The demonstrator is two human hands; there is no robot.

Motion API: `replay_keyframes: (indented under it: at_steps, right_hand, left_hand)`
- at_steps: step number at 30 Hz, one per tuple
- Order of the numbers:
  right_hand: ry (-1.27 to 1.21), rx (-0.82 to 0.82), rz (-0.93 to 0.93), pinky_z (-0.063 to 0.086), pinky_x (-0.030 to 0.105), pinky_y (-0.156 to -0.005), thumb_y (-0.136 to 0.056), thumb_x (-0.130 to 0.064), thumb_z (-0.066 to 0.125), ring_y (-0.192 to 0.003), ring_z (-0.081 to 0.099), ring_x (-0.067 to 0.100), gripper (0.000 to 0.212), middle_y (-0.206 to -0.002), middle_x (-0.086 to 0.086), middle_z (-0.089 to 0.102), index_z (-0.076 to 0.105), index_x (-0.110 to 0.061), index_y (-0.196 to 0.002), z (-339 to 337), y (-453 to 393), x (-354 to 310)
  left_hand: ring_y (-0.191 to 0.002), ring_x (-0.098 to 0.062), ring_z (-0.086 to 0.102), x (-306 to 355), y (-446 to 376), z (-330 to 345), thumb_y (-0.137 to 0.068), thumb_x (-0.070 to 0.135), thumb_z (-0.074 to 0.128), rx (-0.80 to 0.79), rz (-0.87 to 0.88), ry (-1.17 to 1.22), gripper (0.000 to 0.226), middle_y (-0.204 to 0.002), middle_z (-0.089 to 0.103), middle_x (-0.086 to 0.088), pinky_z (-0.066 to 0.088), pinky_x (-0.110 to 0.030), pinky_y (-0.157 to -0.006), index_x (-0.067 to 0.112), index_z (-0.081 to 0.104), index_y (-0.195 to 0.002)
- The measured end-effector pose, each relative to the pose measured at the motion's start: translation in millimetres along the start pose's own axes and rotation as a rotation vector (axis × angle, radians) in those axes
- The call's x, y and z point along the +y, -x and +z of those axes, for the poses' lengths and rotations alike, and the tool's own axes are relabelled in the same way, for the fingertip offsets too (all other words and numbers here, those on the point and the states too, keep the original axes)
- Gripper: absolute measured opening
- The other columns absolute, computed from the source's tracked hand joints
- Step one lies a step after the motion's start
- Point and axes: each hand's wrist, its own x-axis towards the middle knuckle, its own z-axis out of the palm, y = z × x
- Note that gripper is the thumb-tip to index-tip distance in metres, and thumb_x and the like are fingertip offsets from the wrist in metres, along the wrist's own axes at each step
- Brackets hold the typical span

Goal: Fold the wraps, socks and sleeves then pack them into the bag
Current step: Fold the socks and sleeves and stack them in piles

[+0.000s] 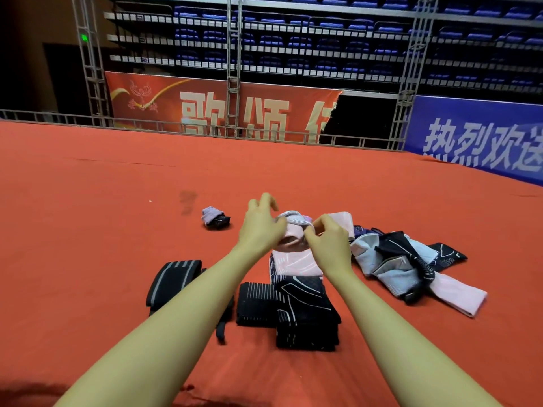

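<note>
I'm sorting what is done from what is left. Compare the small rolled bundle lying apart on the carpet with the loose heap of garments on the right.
The small rolled bundle is compact and tucked into itself; the loose heap is spread out and tangled. The bundle lies alone to the left of the hands; the heap lies to their right and holds several overlapping pieces. Both rest on the red carpet, untouched, and mix pale and black fabric.

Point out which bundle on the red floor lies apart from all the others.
The small rolled lilac-and-black bundle, left of the left hand. It sits alone on the red floor; everything else clusters together nearer the person.

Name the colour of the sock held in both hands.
Pale pink sock with a grey-lilac striped cuff, seen in the head view.
</note>
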Motion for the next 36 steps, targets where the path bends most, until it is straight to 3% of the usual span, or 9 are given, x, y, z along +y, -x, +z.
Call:
replay_keyframes:
  at_steps: [5, 8, 12, 16, 19, 23, 26, 30, 36]
  right_hand:
    - [-0.048, -0.001, 0.082, 0.049, 0.044, -0.068, -0.081, -0.017, 0.059, -0.073, 0.057, 0.029, 0.015, -0.068, 0.003, 0.062, 0.053, -0.014, -0.068, 0, -1, 9]
    - [-0.051, -0.032, 0.068, 0.050, 0.043, -0.066, -0.082, -0.014, 0.058, -0.071, 0.059, 0.028, 0.017, -0.066, 0.003, 0.062, 0.054, -0.016, -0.066, 1, -3, 15]
    - [-0.368, -0.063, 0.256, 0.055, 0.038, -0.060, -0.086, -0.003, 0.052, -0.069, 0.060, 0.030, 0.015, -0.075, 0.013, 0.062, 0.055, -0.010, -0.073, 2, -4, 17]
    - [-0.873, -0.087, 0.689, 0.052, 0.039, -0.072, -0.092, 0.004, 0.045, -0.064, 0.056, 0.021, 0.023, -0.070, 0.008, 0.057, 0.050, -0.011, -0.076, 0, -9, 15]
    - [-0.970, -0.108, 0.813, 0.044, 0.028, -0.065, -0.091, 0.002, 0.046, -0.063, 0.056, 0.015, 0.024, -0.068, 0.002, 0.061, 0.057, -0.016, -0.079, -4, -15, 20]
    - [-0.938, -0.132, 0.811, 0.035, 0.019, -0.054, -0.079, 0.003, 0.053, -0.058, 0.049, 0.012, 0.020, -0.071, 0.003, 0.055, 0.061, -0.015, -0.075, -6, -16, 21]
    - [-0.840, -0.187, 0.751, 0.030, 0.017, -0.048, -0.064, -0.001, 0.057, -0.059, 0.043, 0.014, 0.016, -0.072, 0.005, 0.049, 0.062, -0.014, -0.071, -7, -12, 26]
    - [-0.540, -0.173, 0.502, 0.026, 0.017, -0.043, -0.091, -0.006, 0.053, -0.045, 0.034, 0.010, 0.022, -0.062, 0.002, 0.047, 0.058, -0.017, -0.073, -8, -4, 36]
    - [-0.412, -0.461, 0.195, 0.035, 0.012, -0.046, -0.093, 0.000, 0.038, -0.044, 0.038, 0.002, 0.040, -0.073, -0.005, 0.059, 0.067, -0.021, -0.108, -9, 5, 28]
  left_hand:
    - [-0.095, -0.011, 0.041, -6, 17, -1, -0.075, 0.068, 0.032, -0.136, 0.490, -0.256, 0.053, -0.099, 0.052, 0.009, 0.024, -0.031, -0.083, 0.024, 0.059, -0.091]
    - [-0.094, -0.017, 0.050, -22, 13, 5, -0.077, 0.059, 0.032, -0.109, 0.605, -0.422, 0.055, -0.099, 0.057, 0.004, 0.024, -0.032, -0.083, 0.020, 0.063, -0.099]
    - [-0.087, -0.031, 0.055, -22, 7, 9, -0.077, 0.023, 0.033, -0.051, 0.399, -0.221, 0.038, -0.088, 0.066, -0.007, 0.025, -0.029, -0.081, 0.011, 0.065, -0.094]
    - [-0.069, -0.037, 0.054, -26, 10, 13, -0.093, 0.012, 0.045, 0.034, 0.209, -0.086, 0.014, -0.071, 0.061, -0.016, 0.038, -0.039, -0.061, 0.012, 0.057, -0.099]
    - [-0.067, -0.036, 0.055, -30, 10, 16, -0.096, 0.013, 0.043, 0.101, 0.103, -0.012, 0.011, -0.070, 0.061, -0.011, 0.042, -0.041, -0.058, 0.015, 0.054, -0.097]
    - [-0.066, -0.034, 0.062, -40, 9, 18, -0.097, 0.022, 0.040, 0.116, 0.004, 0.133, 0.017, -0.077, 0.064, -0.010, 0.053, -0.049, -0.060, 0.020, 0.057, -0.099]
    - [-0.053, -0.028, 0.061, -39, 10, 16, -0.100, 0.026, 0.040, 0.115, -0.051, 0.147, 0.021, -0.071, 0.062, -0.006, 0.053, -0.042, -0.056, 0.018, 0.059, -0.096]
    - [-0.070, -0.034, 0.063, -49, 11, 11, -0.099, 0.029, 0.041, 0.078, -0.084, -0.037, 0.022, -0.078, 0.065, -0.010, 0.048, -0.038, -0.063, 0.017, 0.059, -0.094]
    - [-0.093, -0.034, 0.058, -54, 3, 8, -0.099, 0.030, 0.038, -0.108, -0.090, -0.295, 0.027, -0.099, 0.066, -0.012, 0.046, -0.039, -0.075, 0.014, 0.060, -0.100]
